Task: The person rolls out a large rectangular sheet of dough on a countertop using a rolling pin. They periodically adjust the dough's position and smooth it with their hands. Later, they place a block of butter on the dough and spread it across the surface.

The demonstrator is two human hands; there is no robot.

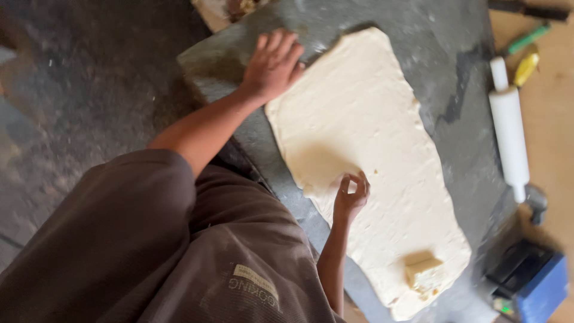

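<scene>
Slab top: the flat rolled sheet of pale dough point(371, 149) covers most of the dark grey stone work slab point(418, 42), low enough to pass over.
Far end: bare floured stone lies open beyond the dough.
Right edge: a white cylindrical rolling pin point(509, 134) lies along the slab's side, just beside the dough; a narrow bare strip runs between them.
Near end: a pale yellow butter block point(423, 272) sits on the dough.
Left hand point(274, 63): spread flat at the dough's far corner.
Right hand point(351, 194): fingers pinched on the dough's near edge.
Off slab: a blue box-shaped scale point(535, 281) crowds the near corner.
</scene>
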